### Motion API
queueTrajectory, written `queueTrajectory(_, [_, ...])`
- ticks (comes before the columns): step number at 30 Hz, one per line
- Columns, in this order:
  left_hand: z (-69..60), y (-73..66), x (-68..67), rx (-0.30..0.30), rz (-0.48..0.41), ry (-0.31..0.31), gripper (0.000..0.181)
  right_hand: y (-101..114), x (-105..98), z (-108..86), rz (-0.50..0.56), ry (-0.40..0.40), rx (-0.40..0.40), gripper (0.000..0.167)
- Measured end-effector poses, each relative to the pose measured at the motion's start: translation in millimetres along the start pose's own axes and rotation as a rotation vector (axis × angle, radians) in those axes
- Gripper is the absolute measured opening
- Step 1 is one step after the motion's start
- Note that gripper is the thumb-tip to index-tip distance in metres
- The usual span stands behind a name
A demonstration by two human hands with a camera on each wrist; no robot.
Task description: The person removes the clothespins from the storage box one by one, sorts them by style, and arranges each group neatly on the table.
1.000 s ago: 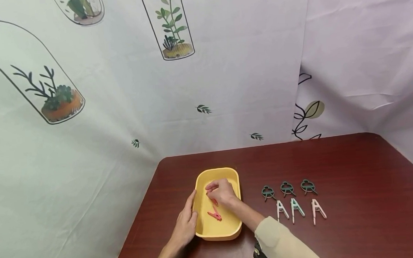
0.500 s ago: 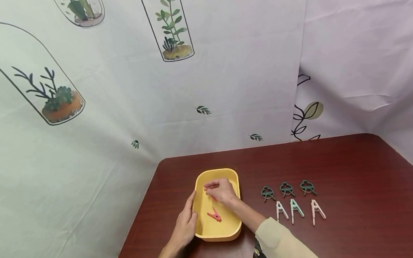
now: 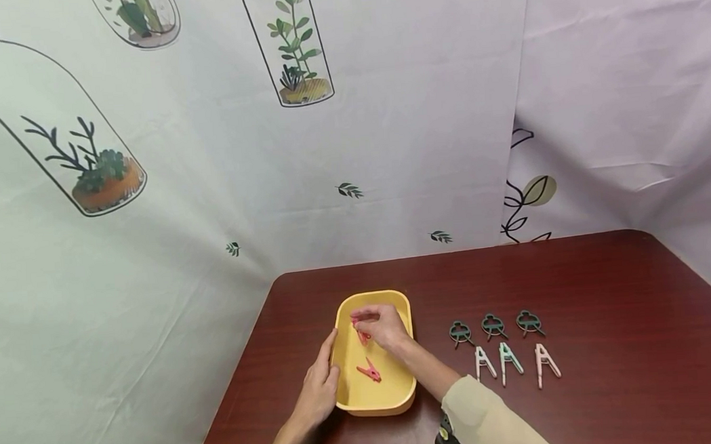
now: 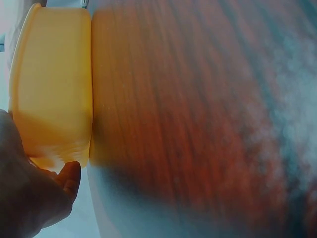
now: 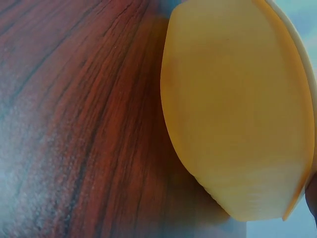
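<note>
A yellow tray stands on the dark red table. My left hand holds its left side, and the left wrist view shows the thumb near the tray's lower end. My right hand reaches into the tray and pinches a pink clothespin between thumb and fingers, which partly hide it. Nearer to me, another pink clothespin lies on the tray's floor. The right wrist view shows mostly the tray's outer wall.
Right of the tray, three dark green round clips lie in a row. In front of them are a white clothespin, a mint one and a pale pink one. A black object shows beside the right sleeve. A printed cloth hangs behind.
My right hand has shifted slightly within the tray, and more of the pink clothespin at its fingertips now shows. The left hand stays at the tray's side.
</note>
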State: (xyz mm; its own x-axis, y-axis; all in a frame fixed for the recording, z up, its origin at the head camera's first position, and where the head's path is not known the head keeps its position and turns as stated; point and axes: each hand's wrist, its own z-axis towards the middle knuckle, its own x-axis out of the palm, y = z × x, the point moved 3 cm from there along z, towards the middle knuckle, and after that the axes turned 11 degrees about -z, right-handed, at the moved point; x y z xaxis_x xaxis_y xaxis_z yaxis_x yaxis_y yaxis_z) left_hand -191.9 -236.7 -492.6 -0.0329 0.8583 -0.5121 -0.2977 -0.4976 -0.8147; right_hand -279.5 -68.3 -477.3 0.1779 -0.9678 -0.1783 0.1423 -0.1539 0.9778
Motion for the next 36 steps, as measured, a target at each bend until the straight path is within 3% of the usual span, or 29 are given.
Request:
queueTrajectory(14, [0.1,1.2,-0.2,-0.003,-0.003,0.006,0.068,0,-1,0.3,0.044,-0.025,0.019,0.019])
queueTrajectory(22, [0.2,0.5,-0.6,0.003,-0.005,0.011,0.068,5,-7,-1.7,0.143,-0.025,0.011,0.020])
queueTrajectory(36, [0.2,0.4,-0.4,0.025,-0.008,0.000,0.068,28,-32,-5.3,0.180,0.021,-0.042,0.022])
